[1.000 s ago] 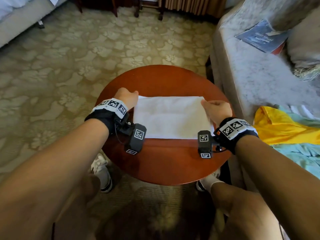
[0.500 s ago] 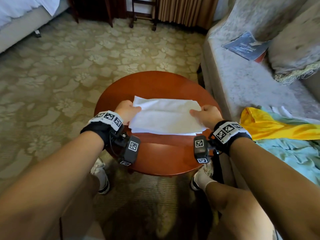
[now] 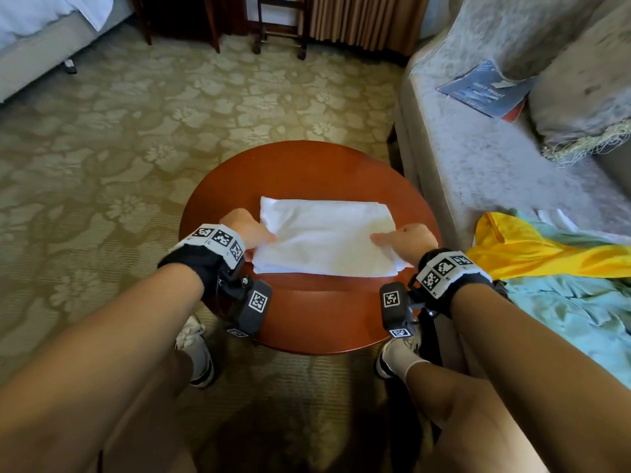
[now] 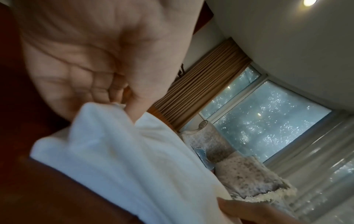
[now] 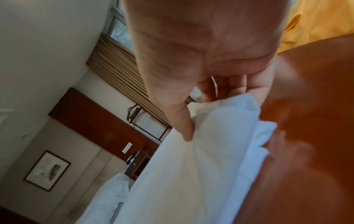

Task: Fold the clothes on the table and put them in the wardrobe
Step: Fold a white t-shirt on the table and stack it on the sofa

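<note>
- Round and reddish-brown, the wooden table [image 3: 309, 322] carries a folded white cloth [image 3: 324, 238] at its middle, and both hands meet that cloth at its near corners.
- At the cloth's near left corner, the left hand [image 3: 244, 228] pinches the layers: in the left wrist view the thumb [image 4: 142, 97] lies on top of the fabric and the curled fingers go under its edge.
- At the near right corner, the right hand [image 3: 408, 238] does the same; in the right wrist view its thumb [image 5: 184, 125] presses down into the cloth while the curled fingers [image 5: 237, 89] clamp the corner from the other side.
- Between the two grips the cloth lies as a flat rectangle, its long side running left to right, with several stacked layers showing along the near edge.
- Just beside the table on the right stands a pale sofa [image 3: 478, 158], with a yellow garment [image 3: 532, 250] and a light teal garment [image 3: 573, 308] heaped on its seat and a blue booklet [image 3: 485, 88] farther back.
- Under the table spreads a floral carpet [image 3: 136, 138]; a bed [image 3: 41, 32] fills the far left corner, and curtains [image 3: 362, 18] hang at the back.
</note>
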Available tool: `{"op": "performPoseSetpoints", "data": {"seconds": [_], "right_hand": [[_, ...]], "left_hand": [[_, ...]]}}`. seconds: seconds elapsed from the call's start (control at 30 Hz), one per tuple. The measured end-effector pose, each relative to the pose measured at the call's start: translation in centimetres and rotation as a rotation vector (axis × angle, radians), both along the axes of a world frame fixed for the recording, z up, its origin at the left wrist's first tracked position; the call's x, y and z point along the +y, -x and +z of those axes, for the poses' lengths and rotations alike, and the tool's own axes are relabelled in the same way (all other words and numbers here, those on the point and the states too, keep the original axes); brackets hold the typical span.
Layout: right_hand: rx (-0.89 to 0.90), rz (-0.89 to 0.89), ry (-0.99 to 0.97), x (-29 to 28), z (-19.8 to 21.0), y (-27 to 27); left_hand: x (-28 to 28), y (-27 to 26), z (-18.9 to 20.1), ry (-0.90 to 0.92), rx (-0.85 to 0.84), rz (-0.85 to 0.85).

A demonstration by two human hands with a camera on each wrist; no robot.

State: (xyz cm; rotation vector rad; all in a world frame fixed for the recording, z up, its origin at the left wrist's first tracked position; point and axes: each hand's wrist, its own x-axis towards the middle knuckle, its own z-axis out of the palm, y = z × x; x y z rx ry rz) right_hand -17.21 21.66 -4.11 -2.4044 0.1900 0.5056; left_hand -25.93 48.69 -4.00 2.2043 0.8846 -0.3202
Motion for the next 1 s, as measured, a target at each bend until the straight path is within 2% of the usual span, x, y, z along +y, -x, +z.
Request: {"op": "performPoseSetpoints", "data": {"seconds": [0.07, 0.17, 0.23, 0.3, 0.37, 0.4, 0.47, 0.53, 0.63, 0.73, 0.83, 1.0], "right_hand": [[-0.074, -0.062, -0.070, 0.2, 0.2, -0.2], [-0.299, -0.005, -0.174, 1.1, 0.3, -0.2], [-0.406, 0.151, -0.227, 2.3, 0.2, 0.1], [-0.450, 0.346, -0.224, 3.7, -0.1, 0.5], [-0.454, 0.545, -0.097, 4.8, -1.1, 0.9], [-0.425, 0.618, 0.016, 4.9, -1.7, 1.0], [-0.340, 0.678, 0.242, 4.5, -2.9, 0.9], [-0.291, 0.661, 0.347, 3.6, -3.4, 0.9], [-0.186, 0.468, 0.335, 2.7, -2.9, 0.8], [-0.064, 0.121, 0.276, 2.8, -1.1, 0.0], [0.062, 0.060, 0.188, 2.7, 0.6, -0.3], [0.236, -0.024, -0.164, 0.7, 1.2, 0.8]], "left_hand": [[0.0, -0.6, 0.5, -0.123, -0.041, 0.000], [-0.8, -1.3, 0.6, -0.309, -0.316, -0.072], [-2.0, -1.4, 0.4, -0.265, -0.498, -0.188], [-3.5, -1.6, 0.2, -0.114, -0.548, -0.294], [-4.8, -1.9, -0.5, 0.001, -0.443, -0.420], [-5.2, -1.9, -1.1, -0.030, -0.336, -0.503], [-5.3, -1.7, -2.5, -0.216, -0.114, -0.642], [-4.6, -1.5, -3.3, -0.362, -0.014, -0.668], [-3.3, -1.5, -3.3, -0.345, 0.045, -0.524], [-2.4, -1.3, -1.5, -0.248, 0.006, -0.204], [-1.7, -1.3, 0.0, -0.179, 0.026, 0.040], [-1.6, -0.2, 0.4, 0.086, 0.057, 0.062]]}}
